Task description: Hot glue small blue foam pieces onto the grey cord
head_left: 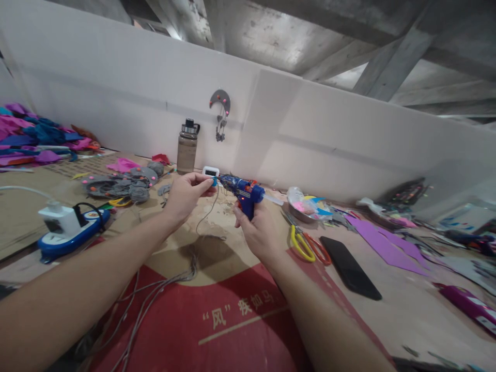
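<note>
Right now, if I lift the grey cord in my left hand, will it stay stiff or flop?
Probably floppy: the cord hangs in a loose curve from the left hand, beside the glue gun. Likely light, being so thin. It may snag, since its lower end seems to join other strands on the table.

The only print I can read is on the red sheet point(232, 330) spread over the tabletop, below the left fingers point(199, 182) and the right fingers point(238, 221) and nearer to me than both. It is a slanting row of white Chinese characters: 风 in quotation marks, then what looks like 疾如马. A thin white line runs under the row. Just beyond the left fingers stands a small white display point(211, 171), but its digits are too small for me to read.
</note>
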A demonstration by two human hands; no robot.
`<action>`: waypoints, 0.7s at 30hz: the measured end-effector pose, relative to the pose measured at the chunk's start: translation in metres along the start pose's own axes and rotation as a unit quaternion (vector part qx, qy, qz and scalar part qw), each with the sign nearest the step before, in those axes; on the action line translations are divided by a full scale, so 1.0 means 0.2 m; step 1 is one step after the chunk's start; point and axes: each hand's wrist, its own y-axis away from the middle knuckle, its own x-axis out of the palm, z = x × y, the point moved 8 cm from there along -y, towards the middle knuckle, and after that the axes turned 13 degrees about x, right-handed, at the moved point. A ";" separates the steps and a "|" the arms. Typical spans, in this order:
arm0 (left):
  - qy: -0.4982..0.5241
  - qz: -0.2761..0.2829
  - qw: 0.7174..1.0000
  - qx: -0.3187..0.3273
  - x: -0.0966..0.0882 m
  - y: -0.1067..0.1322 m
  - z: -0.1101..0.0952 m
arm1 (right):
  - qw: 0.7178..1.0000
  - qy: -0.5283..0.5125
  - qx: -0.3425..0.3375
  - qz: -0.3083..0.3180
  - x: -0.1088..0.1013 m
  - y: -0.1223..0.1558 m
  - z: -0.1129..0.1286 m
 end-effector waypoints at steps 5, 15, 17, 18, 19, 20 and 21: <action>0.010 -0.004 1.000 -0.002 0.00 0.00 0.00 | 1.000 -0.016 -0.008 -0.005 -0.01 0.00 0.00; 0.005 0.000 1.000 -0.005 0.00 0.00 0.00 | 1.000 -0.011 0.002 0.006 0.00 0.00 -0.01; 0.004 0.002 1.000 -0.004 0.00 0.00 0.00 | 1.000 -0.007 0.000 0.004 0.00 0.00 -0.01; 0.004 0.002 1.000 -0.003 0.00 0.00 0.00 | 1.000 -0.006 -0.003 0.003 0.00 0.00 0.00; 0.004 0.003 1.000 -0.002 0.01 0.00 0.00 | 1.000 -0.006 -0.005 0.002 0.00 0.00 0.00; 0.005 0.003 1.000 0.000 0.01 0.00 0.00 | 1.000 -0.005 -0.006 0.003 0.00 0.00 0.00; 0.005 0.003 1.000 0.002 0.01 0.00 0.00 | 1.000 -0.006 -0.005 0.004 0.00 0.00 0.00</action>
